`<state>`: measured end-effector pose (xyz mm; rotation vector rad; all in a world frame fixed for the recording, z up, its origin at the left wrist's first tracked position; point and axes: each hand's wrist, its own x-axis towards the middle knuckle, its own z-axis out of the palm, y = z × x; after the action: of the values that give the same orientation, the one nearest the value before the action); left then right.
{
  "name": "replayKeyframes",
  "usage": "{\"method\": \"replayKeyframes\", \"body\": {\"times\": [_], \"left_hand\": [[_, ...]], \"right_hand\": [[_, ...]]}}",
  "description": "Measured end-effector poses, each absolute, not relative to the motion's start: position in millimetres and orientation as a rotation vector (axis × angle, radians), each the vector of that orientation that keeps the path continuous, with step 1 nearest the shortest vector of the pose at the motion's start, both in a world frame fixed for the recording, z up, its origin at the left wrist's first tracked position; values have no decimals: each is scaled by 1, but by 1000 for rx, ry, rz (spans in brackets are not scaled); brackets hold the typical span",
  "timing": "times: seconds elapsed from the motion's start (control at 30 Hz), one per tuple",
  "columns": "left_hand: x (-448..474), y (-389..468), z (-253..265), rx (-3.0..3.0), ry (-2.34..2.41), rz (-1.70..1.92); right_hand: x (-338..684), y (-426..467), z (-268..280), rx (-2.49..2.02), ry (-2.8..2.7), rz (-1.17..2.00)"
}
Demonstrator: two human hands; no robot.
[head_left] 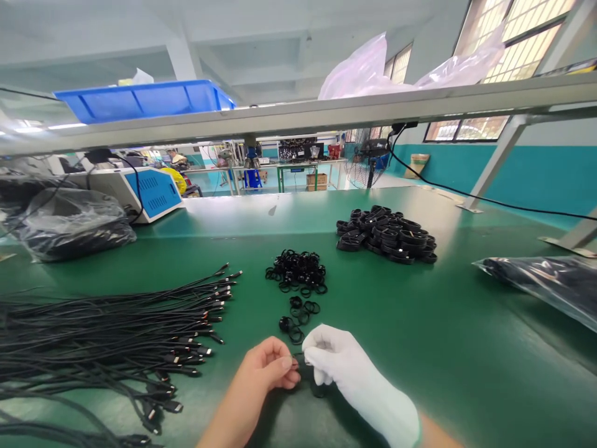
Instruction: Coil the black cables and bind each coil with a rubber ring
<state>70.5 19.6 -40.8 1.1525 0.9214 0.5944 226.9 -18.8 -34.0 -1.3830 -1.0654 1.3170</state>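
My bare left hand (273,367) and my white-gloved right hand (333,358) meet low in the middle of the head view, fingertips pinched close together. Between them runs a thin black band (299,354), mostly hidden by the fingers, and both hands appear to grip it. Below the gloved fingers a dark curved piece (318,391) shows; I cannot tell whether it belongs to the band. Just beyond the hands lie a few loose black rings (303,311), with a heap of small black rings (297,270) behind them.
Many black cables (116,323) with metal-tipped plugs lie on the green table (410,348) at left. Coiled black cables (387,233) are piled at back right. Plastic bags (545,283) lie at right and far left, near a blue-and-white machine (149,193). A shelf (289,127) crosses above.
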Motion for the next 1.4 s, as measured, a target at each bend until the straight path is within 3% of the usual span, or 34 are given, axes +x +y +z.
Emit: {"method": "replayKeyframes", "body": {"times": [0.2,0.43,0.6,0.73,0.97,1.23,1.4], "left_hand": [[70,30,-27,1955,1339,240],[97,43,-29,2530,1482,187],[90,47,-33,1988,1299,575],[87,47,-33,1527,1004,541],[86,48,-45,1501,944,503],[84,54,-57,1489,884,562],[83,58,-59,1496,869,524]], "right_hand": [[241,-14,-41,-1512,-1049,1166],[246,-9,-54,-1491,-982,1047],[242,-11,-51,-1467,-903,1053],[230,-14,-55,-1404,-977,1119],[217,-9,-60,-1397,-987,1172],[211,0,-94,-1404,-971,1029],[214,0,-76,-1476,-1039,1023]]}}
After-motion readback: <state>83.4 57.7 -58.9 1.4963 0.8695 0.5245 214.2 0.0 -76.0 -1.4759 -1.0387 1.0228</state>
